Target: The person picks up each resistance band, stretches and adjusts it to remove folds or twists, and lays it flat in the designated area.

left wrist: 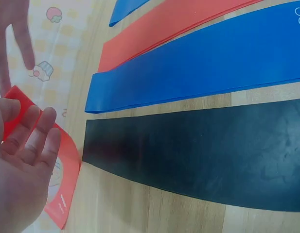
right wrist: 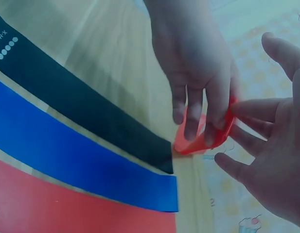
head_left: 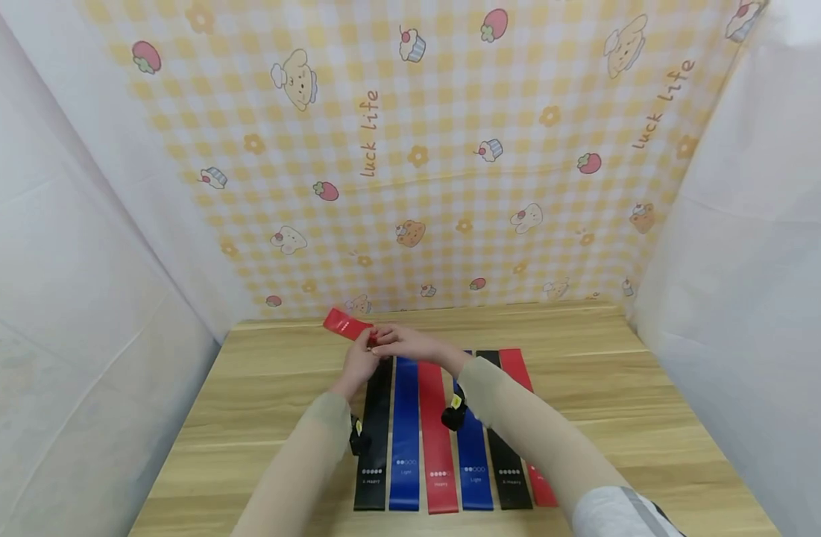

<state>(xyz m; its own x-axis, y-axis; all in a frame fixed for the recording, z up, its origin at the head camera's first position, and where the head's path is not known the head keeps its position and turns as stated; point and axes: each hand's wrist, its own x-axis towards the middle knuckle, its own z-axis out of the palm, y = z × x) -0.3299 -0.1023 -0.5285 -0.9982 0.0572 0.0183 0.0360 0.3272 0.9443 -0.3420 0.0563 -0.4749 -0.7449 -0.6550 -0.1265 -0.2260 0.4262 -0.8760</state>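
Note:
A red resistance band is held up over the far edge of the table. My left hand pinches it between thumb and fingers, and one end trails away to the left in the head view. In the left wrist view the band curves behind the fingers. My right hand is beside it, thumb spread wide and fingers fairly straight, fingertips at the band's edge. Just below the hands lies a flat black band, with a blue band to its right.
Farther right in the row lie a red band, another blue band, another black band and another red band, partly under the right arm. The wooden table meets a checked cloth behind and white sheets at both sides.

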